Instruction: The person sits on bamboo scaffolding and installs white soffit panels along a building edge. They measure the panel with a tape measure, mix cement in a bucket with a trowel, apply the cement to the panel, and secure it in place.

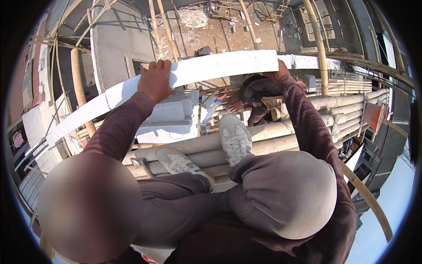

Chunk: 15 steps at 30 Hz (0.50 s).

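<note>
A long white slab point(220, 64) spans the upper middle, its far ends curved by the lens. My left hand point(154, 82) has its fingers wrapped over the slab. Further right, my right hand point(279, 71) grips it at the squared end, where a second white piece point(299, 61) shows beyond. Below the slab, between my arms, are a stack of pale blocks point(169, 119) and a saw with an orange handle point(215, 103). Another person point(259, 94) in dark clothes crouches under the right part of the slab, partly hidden by it.
My shoes stand on a bamboo pole platform point(277, 141). A metal tool point(141, 166) lies by my left shoe. An upright bamboo post point(321, 39) rises behind the slab; more scaffolding flanks both sides. Far below is a littered dirt floor point(215, 31). A red object point(372, 118) sits at right.
</note>
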Motion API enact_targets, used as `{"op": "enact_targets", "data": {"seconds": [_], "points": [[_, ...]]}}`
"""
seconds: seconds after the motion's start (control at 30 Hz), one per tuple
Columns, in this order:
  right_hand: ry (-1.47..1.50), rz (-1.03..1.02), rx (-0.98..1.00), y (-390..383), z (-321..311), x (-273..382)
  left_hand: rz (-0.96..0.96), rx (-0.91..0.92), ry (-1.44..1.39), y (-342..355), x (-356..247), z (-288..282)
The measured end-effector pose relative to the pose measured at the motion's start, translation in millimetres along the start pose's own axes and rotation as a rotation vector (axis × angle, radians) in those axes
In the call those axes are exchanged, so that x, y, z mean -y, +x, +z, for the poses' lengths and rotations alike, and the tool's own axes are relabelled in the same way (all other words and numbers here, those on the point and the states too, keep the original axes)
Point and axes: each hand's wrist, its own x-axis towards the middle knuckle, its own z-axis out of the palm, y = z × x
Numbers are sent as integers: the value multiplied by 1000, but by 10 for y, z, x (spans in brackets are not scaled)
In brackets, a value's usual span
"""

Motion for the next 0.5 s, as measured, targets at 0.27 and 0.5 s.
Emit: {"op": "enact_targets", "data": {"seconds": [0.27, 0.5], "points": [[-192, -20, -29, 131, 25, -75, -32, -33, -20, -10, 4, 8], [20, 9, 4, 11, 47, -200, 151, -95, 53, -283, 518, 4]]}}
